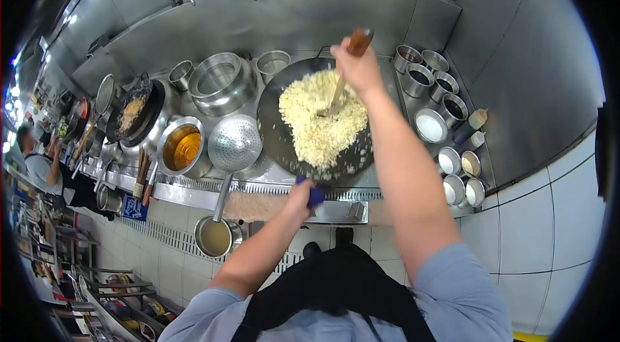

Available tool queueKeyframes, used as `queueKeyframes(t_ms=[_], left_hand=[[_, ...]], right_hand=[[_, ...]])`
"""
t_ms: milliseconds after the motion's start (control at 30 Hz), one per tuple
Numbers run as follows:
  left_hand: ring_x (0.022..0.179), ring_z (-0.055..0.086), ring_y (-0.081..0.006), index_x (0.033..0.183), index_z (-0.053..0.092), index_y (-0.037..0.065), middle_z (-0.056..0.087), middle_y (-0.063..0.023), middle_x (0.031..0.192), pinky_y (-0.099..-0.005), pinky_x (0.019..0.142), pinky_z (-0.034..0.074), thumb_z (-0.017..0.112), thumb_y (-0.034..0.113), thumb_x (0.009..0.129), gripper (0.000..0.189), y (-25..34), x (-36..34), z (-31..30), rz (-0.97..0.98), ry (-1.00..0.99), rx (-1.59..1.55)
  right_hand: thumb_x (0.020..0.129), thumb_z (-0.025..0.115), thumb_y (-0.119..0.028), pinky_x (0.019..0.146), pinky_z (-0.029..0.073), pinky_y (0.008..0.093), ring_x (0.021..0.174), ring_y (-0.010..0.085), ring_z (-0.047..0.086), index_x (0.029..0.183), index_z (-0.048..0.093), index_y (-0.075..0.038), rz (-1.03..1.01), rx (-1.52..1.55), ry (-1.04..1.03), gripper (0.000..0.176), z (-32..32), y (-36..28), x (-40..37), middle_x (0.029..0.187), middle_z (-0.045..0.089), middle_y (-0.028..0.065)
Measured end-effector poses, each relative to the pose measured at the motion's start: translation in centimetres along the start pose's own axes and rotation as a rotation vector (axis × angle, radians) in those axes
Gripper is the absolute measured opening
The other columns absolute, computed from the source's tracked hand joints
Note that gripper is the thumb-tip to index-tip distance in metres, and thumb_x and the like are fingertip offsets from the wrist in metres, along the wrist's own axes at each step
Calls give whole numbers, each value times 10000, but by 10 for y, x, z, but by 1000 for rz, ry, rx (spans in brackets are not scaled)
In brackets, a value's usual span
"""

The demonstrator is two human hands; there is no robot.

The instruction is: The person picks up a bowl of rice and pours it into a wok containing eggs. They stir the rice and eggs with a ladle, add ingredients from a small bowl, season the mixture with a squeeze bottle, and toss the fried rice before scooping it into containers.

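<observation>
A large dark wok [274, 142] sits on the stove, with pale yellow, egg-coated fried rice [323, 132] heaped in its middle and loose grains up its sides. My right hand [358, 71] is closed round a wok ladle or turner with a brown wooden handle [360, 41]. Its shaft slants down into the rice, where the head is buried and blurred. At the wok's near rim, my left hand [301, 198] grips a folded blue cloth [314, 196]; the cloth hides what lies under it.
Left of the wok lie a perforated strainer [234, 142], a pot of amber oil [183, 148] and a wide steel pot [223, 83]. Several seasoning containers [431, 125] and a squeeze bottle [476, 120] line the right side. A pot of cloudy liquid [214, 237] hangs below the front edge. Another person [45, 171] stands far left.
</observation>
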State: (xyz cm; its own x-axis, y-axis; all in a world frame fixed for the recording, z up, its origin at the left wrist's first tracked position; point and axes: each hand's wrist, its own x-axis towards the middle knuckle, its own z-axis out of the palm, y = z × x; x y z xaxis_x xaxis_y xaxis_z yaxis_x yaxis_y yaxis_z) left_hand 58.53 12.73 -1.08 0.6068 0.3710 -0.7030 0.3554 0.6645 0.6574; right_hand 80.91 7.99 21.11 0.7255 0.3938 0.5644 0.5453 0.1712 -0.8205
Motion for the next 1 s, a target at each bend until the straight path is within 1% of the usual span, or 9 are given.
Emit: queueKeyframes(t_ms=[133,167,267,400,567,667,800,900,1000], left_hand=[[613,566,-227,1015,503,77,561,-104,865,-392,492,516,502,88,812,204,-13,-54,1,-71,-105,38],[587,548,-226,994,486,87,552,-103,812,-360,436,451,505,124,823,176,5,-59,18,-82,-80,-68],[551,513,-227,893,474,56,532,-85,721,-340,386,364,508,184,857,137,63,-17,41,-32,-176,-253],[572,533,-195,967,508,49,546,-77,755,-349,435,428,512,139,808,183,-6,-5,1,-2,-10,-32],[568,531,-228,1032,481,83,550,-99,782,-353,384,404,512,130,803,236,7,-52,13,-123,-40,-4],[535,489,-207,914,455,84,502,-92,707,-307,371,377,528,208,847,158,75,-35,47,-59,-154,-288],[570,524,-189,957,508,60,547,-84,730,-333,388,386,508,120,797,171,-5,1,7,22,-38,-98],[608,541,-184,1016,522,62,556,-77,761,-331,406,406,521,101,779,240,-36,-23,-16,-171,-81,107],[624,541,-198,989,508,83,563,-72,788,-317,402,385,496,183,874,153,22,-52,27,-64,-135,-130]], right_hand=[[839,564,-65,449,310,259,425,91,374,610,422,-88,56,381,-37,271,-18,-104,11,497,396,-19],[840,560,-56,441,301,250,414,84,361,607,415,-90,61,427,-26,276,-20,-117,-1,496,391,-20],[845,569,-72,433,298,242,407,79,362,604,405,-96,128,354,-69,292,4,-41,-27,499,399,-19],[850,582,-99,444,314,256,432,92,398,616,422,-95,47,143,3,284,8,2,8,499,405,-15],[849,575,-77,414,286,256,383,88,332,617,422,-89,45,405,-14,278,-11,-130,7,476,363,-26],[854,582,-98,402,294,250,376,83,352,630,427,-87,82,308,-40,273,10,-45,-13,475,386,-19],[853,599,-117,411,321,252,409,101,417,651,431,-88,28,122,126,264,14,12,14,493,427,0],[859,590,-111,400,289,272,388,101,361,671,432,-92,133,380,146,247,0,-71,41,489,382,-15],[844,592,-82,372,260,273,358,92,325,693,426,-92,103,437,96,225,-10,-117,26,486,365,-20]])
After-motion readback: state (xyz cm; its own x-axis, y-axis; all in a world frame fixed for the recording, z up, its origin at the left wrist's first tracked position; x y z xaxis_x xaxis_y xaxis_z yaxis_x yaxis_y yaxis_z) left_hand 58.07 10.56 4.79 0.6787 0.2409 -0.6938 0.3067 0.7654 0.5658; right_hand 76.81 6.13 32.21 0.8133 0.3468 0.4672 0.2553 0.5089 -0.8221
